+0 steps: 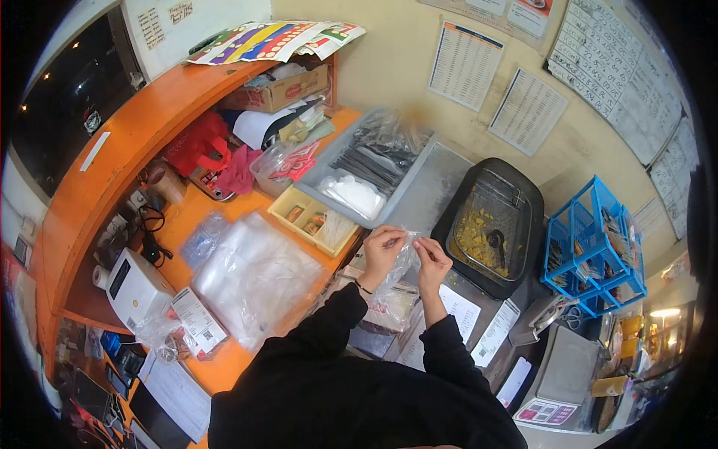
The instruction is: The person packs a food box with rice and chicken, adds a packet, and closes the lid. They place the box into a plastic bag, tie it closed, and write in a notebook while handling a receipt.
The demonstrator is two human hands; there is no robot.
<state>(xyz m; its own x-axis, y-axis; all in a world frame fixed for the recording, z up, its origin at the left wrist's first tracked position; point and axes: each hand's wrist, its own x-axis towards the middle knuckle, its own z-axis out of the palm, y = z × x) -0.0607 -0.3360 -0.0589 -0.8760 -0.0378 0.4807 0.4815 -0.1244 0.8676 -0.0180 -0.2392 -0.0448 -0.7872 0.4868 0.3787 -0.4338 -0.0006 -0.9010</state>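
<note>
Near the middle of the head view, my left hand (380, 258) pinches one side of the top edge of a clear plastic bag (404, 263). On the other side, my right hand (432, 268) is closed on the same edge with its fingertips. The thin bag hangs down between both hands, and I cannot make out anything inside it. Right of my hands stands a black pan (488, 238) of yellow food with a dark spoon (496, 241) in it. A stack of clear plastic bags (262, 280) lies on the orange counter to the left.
Behind my hands are a grey tray (323, 183) of black cutlery and a yellow divided box (299, 218). A blue basket rack (591, 247) and a scale (572, 367) stand right. A white printer (138, 288) sits left. Papers (456, 314) lie below my hands.
</note>
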